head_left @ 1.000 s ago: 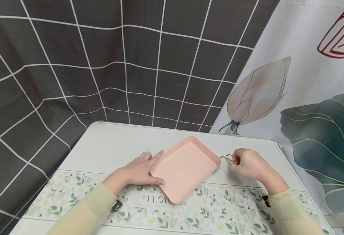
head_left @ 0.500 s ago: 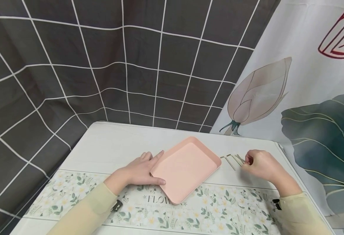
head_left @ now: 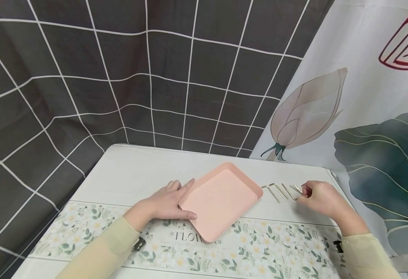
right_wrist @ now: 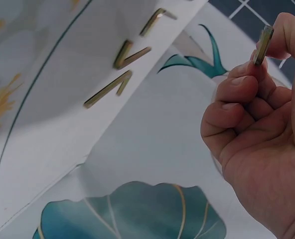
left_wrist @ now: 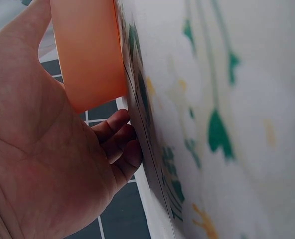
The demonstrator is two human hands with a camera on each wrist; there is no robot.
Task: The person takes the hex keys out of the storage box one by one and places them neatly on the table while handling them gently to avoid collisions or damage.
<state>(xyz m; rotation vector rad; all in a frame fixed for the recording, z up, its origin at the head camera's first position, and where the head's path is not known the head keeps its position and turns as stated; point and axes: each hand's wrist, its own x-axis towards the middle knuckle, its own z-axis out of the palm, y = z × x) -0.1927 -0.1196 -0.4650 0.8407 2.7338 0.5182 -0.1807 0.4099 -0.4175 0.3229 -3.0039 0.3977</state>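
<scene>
My left hand [head_left: 169,202] rests against the near-left corner of a shallow pink tray [head_left: 221,201], thumb and forefinger spread straight along its rim. In the left wrist view the tray's wall [left_wrist: 87,55] sits in the crook of that thumb, with the other fingertips at the tabletop. My right hand [head_left: 320,195] pinches a small gold L-shaped hex key [right_wrist: 263,46] between thumb and forefinger, to the right of the tray. Three more gold hex keys, such as this one [right_wrist: 107,89], lie in a row on the table between tray and right hand.
The table [head_left: 148,164] has a white cover with a flowered band [head_left: 252,248] across its front part. A dark checked curtain [head_left: 169,93] hangs behind and at the left. A white curtain with printed plants [head_left: 364,93] hangs at the right.
My right hand has moved rightward, away from the tray, leaving hex keys spread in a row behind it. The left hand and the tray stay where they were.
</scene>
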